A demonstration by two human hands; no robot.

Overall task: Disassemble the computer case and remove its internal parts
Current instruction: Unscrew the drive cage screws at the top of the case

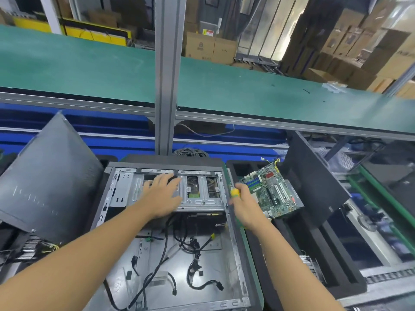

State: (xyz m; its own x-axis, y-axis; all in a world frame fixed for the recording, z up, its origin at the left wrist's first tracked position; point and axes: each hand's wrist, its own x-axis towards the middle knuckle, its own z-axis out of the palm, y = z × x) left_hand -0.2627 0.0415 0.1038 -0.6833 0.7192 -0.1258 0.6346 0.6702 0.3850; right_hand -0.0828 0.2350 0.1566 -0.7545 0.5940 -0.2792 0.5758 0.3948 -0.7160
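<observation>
Item: computer case (pixel 238 254), open, lying flat. Already out: motherboard (pixel 271 194), just R of case. Step: drive cage (pixel 197 202) at case's far end. L hand (pixel 161 194) flat on cage, fingers straight; R hand (pixel 243 205) grips yellow screwdriver (pixel 235 193) by case's R wall. Next, prob.: undo cage screws.

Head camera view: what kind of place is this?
Probably a factory line for taking computers apart: a green conveyor belt, stacked cardboard boxes, and an opened computer case beside a loose motherboard.
</observation>
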